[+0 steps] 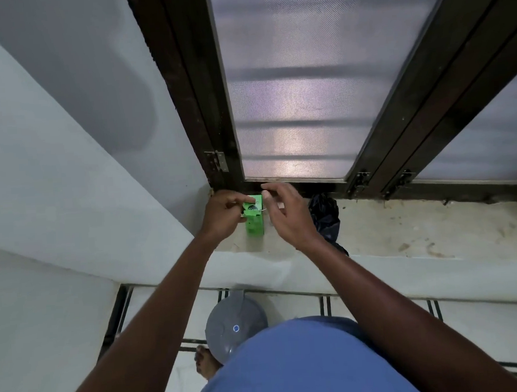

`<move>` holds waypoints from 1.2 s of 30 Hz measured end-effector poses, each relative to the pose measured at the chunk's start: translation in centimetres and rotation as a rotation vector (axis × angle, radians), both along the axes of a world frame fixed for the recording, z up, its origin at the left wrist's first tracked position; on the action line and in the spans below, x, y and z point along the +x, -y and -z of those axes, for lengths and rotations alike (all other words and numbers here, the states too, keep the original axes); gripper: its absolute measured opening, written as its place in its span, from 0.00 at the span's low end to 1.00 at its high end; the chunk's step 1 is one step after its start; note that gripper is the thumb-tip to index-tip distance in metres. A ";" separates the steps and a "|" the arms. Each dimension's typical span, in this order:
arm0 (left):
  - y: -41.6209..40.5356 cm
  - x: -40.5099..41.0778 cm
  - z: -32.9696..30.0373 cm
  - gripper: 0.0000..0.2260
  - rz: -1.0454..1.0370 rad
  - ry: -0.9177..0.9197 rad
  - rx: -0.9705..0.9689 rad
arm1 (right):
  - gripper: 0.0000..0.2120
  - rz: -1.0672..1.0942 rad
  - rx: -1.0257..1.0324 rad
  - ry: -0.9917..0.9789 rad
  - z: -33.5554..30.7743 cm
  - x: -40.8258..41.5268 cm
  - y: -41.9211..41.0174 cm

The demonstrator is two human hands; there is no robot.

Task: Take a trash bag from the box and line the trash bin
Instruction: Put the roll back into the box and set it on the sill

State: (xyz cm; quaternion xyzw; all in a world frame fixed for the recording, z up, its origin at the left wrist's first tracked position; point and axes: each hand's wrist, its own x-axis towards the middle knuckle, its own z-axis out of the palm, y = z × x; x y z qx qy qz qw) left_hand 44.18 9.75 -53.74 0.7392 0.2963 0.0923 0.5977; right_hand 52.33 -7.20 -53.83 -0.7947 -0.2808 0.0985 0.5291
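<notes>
A blue shirt (292, 366) is worn, with a small dark marking seen at its lower edge. Both forearms are left bare, and a bare foot (204, 364) is seen below.

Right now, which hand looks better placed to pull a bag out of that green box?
Probably the right hand: its fingertips sit at the open top of the green box, seemingly free, while the left hand grips the box flap, steadying it on the sill.

The print on the green box (254, 218) is too small to read, and the left hand (222, 214) covers its near-left corner. The grey bin (233, 326) is half hidden behind the blue shirt (304, 365) — a dark crumpled bag (325, 216), perhaps plastic, disappears behind the right forearm.
</notes>
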 end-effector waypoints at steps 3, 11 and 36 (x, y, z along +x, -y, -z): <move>0.1 0.1 0.0 0.24 0.028 0.017 -0.001 | 0.14 -0.154 -0.130 -0.020 -0.7 1.7 0.0; 4.2 -1.8 0.8 0.18 -0.162 -0.047 0.102 | 0.19 -0.269 -0.312 -0.021 -2.0 3.2 0.0; 6.5 -3.1 3.6 0.38 -0.077 -0.081 0.317 | 0.41 -0.600 -0.803 0.160 -5.6 7.2 -4.8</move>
